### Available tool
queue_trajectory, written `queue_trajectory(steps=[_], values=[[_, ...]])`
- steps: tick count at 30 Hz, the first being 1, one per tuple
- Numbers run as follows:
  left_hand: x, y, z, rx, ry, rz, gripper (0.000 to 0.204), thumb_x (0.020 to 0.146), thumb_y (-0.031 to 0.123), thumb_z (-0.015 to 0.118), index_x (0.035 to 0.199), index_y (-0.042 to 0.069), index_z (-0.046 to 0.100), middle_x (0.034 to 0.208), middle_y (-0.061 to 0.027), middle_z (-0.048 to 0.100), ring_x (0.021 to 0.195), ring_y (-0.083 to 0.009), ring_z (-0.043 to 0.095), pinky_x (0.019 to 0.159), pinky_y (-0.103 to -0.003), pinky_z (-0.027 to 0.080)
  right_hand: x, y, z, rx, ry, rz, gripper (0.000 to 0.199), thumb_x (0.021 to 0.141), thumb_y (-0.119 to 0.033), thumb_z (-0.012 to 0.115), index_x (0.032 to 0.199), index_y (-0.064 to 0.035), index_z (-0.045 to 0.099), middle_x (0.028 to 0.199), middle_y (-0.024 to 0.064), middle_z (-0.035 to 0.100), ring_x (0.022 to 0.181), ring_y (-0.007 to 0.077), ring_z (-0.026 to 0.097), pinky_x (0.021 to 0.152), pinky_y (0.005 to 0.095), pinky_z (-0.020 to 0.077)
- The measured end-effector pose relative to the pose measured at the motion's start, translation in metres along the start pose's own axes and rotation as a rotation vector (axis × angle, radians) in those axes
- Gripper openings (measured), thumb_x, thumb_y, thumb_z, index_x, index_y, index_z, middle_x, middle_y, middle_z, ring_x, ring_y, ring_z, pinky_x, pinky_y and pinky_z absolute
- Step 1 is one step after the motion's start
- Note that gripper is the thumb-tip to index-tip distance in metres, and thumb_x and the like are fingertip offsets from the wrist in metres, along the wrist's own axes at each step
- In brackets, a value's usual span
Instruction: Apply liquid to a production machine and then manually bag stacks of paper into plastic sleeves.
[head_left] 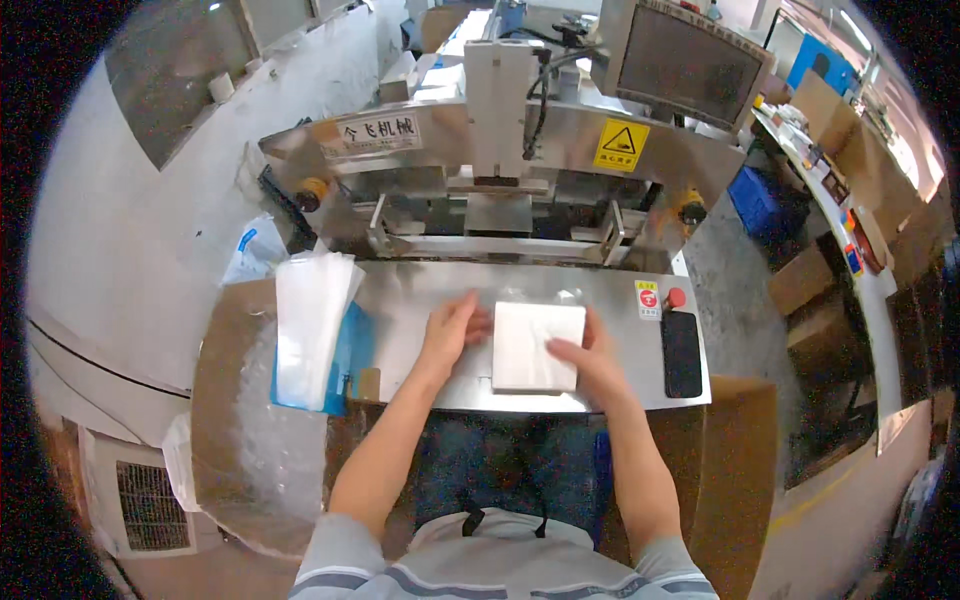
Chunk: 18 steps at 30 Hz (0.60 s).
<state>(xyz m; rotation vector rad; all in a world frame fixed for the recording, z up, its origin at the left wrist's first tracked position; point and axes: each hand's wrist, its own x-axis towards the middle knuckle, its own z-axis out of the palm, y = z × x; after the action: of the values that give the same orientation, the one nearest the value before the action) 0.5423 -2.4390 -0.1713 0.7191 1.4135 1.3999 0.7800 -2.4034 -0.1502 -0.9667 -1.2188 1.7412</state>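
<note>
A white square box (522,350) sits on the steel worktop in front of me. Clear plastic film seems to stick out past its far edge. My right hand (592,362) grips the box's right side, thumb lying across its top and fingers down the side. To the left of the box, my left hand (455,332) hovers with its fingers stretched toward it, apart from the box and holding nothing; its fingertips are slightly blurred. Farther left, a stack of clear plastic bags (312,320) lies on a blue holder (352,345).
Behind the worktop (430,290) stands a steel machine with a vertical column (495,110) and a monitor (690,65). A red button (676,298) and a black phone (683,355) are at the right. Cardboard boxes flank the worktop; the left one (225,350) holds clear plastic.
</note>
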Motion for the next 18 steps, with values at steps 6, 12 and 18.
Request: queue_trajectory(steps=[6,12,18], values=[[0.09,-0.005,0.052,1.279,-0.172,0.639,0.055,0.094,0.043,0.05,0.127,-0.001,0.057,0.131,-0.0274,0.053,0.116,-0.0414,0.056,0.101,-0.043,0.043,-0.062,-0.017,-0.042,-0.087,-0.044,0.032,0.082,0.059,-0.006,0.084,0.132,-0.0004,0.048,0.121,0.008,0.059,0.116,0.019,0.054,0.099,0.035,0.0434],[0.157,0.004,0.074,1.386,-0.517,0.178,0.058,0.091,0.048,0.046,0.107,-0.004,0.066,0.108,-0.0287,0.064,0.105,-0.0441,0.06,0.094,-0.047,0.046,-0.105,-0.018,-0.063,-0.095,0.017,-0.066,0.09,0.056,-0.002,0.084,0.135,-0.0006,0.042,0.125,0.008,0.057,0.12,0.0198,0.052,0.103,0.0353,0.0408],[0.019,0.068,0.047,0.623,-0.383,0.473,0.041,0.097,0.034,0.054,0.12,0.002,0.064,0.115,-0.0052,0.067,0.099,-0.016,0.062,0.09,-0.034,0.047,-0.14,-0.018,-0.098,-0.284,0.283,-0.182,0.082,0.063,-0.004,0.081,0.135,-0.0026,0.042,0.13,0.011,0.054,0.124,0.0228,0.05,0.106,0.0367,0.0377]])
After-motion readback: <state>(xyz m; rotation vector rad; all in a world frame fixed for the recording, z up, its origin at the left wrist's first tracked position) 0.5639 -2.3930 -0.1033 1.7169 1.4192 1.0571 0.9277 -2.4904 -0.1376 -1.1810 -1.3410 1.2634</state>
